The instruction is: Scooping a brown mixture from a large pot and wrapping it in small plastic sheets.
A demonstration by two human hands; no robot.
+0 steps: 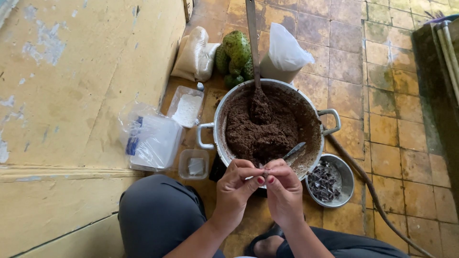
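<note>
Above the pot [267, 125] of brown paste, both hands [260, 188] pinch a small wrapper shut; a slack grip could spill filling onto the floor [397, 143].

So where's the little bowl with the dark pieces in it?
In the head view, the small metal bowl sits on the floor tiles at lower right, touching the big pot of brown paste, just beyond the right hand.

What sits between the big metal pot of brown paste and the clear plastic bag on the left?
In the head view, a small clear plastic tub and a clear tray of white powder lie between the pot and the bag.
</note>
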